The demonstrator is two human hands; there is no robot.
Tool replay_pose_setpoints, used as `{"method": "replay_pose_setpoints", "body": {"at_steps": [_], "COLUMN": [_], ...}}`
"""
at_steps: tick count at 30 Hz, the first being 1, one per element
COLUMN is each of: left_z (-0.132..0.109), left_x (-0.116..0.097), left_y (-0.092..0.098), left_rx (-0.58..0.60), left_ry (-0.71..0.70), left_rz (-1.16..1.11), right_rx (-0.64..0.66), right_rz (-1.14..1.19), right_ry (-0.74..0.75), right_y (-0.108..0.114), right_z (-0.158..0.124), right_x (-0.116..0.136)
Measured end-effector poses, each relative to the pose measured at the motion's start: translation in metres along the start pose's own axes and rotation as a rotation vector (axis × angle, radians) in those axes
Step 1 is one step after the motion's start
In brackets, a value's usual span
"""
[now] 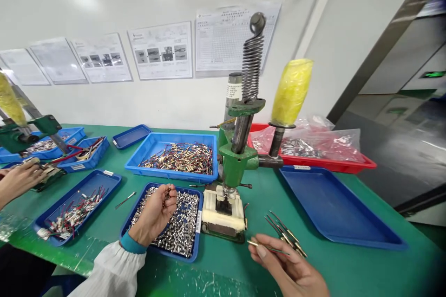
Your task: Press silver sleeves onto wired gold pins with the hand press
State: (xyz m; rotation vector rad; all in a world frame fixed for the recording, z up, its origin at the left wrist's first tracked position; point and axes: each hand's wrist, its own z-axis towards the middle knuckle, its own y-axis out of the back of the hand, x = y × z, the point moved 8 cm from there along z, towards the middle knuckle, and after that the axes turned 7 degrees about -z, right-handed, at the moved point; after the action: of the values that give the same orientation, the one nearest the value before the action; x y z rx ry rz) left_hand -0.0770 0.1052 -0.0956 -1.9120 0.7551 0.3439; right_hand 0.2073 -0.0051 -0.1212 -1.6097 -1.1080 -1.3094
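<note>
My left hand (158, 211) is over the blue tray of small silver metal parts (183, 227), palm turned up and fingers curled together; what they hold is too small to make out. Between the thumb and fingers of my right hand (285, 264) is a thin brass-coloured part with red and green wires (253, 243). Just beyond that hand, several similar wired parts (287, 234) lie on the green table. The green hand press (235, 167) stands between my hands, its pale base (223, 220) in front.
A blue bin of wired brass parts (177, 158) sits behind the silver parts. To the right are a blue tray (337, 209) and a red tray (365, 163) with plastic bags. At left, another person's hand (26, 178) works near a second press (45, 125).
</note>
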Motion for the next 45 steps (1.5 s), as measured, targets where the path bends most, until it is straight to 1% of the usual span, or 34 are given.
{"method": "replay_pose_setpoints", "body": {"at_steps": [3,6,8,13,17,20,22,25,30,34,38,45], "left_z": [-0.003,-0.008,-0.013,-0.027,-0.039,-0.047,-0.050,-0.053,-0.052,-0.050,-0.051,-0.054], "left_x": [0.012,0.022,0.028,0.047,0.063,0.073,0.076,0.074,0.071,0.074,0.080,0.093], "left_y": [-0.003,-0.010,-0.014,-0.022,-0.029,-0.036,-0.040,-0.046,-0.049,-0.047,-0.048,-0.045], "left_rx": [0.038,0.111,0.139,0.142,0.147,0.172,0.194,0.231,0.264,0.241,0.224,0.271], "left_ry": [0.021,0.005,0.003,0.048,0.030,0.008,-0.013,-0.071,-0.140,-0.120,-0.106,-0.102], "left_rz": [0.069,0.145,0.143,0.124,0.205,0.297,0.374,0.493,0.595,0.546,0.476,0.395], "right_rx": [0.009,-0.006,-0.014,-0.018,0.028,0.058,0.063,0.078,0.102,0.098,0.103,0.094], "right_rz": [0.113,0.186,0.187,0.210,0.201,0.146,0.108,0.063,0.014,-0.018,0.007,0.133], "right_ry": [0.004,0.036,0.060,0.076,0.081,0.124,0.176,0.249,0.328,0.356,0.356,0.305], "right_y": [-0.017,-0.029,-0.034,-0.041,-0.053,-0.062,-0.067,-0.074,-0.079,-0.079,-0.080,-0.080], "right_z": [-0.005,-0.008,-0.009,-0.008,-0.007,-0.008,-0.010,-0.014,-0.019,-0.021,-0.020,-0.018], "right_x": [0.006,0.015,0.019,0.020,0.021,0.031,0.040,0.051,0.057,0.056,0.052,0.046]}}
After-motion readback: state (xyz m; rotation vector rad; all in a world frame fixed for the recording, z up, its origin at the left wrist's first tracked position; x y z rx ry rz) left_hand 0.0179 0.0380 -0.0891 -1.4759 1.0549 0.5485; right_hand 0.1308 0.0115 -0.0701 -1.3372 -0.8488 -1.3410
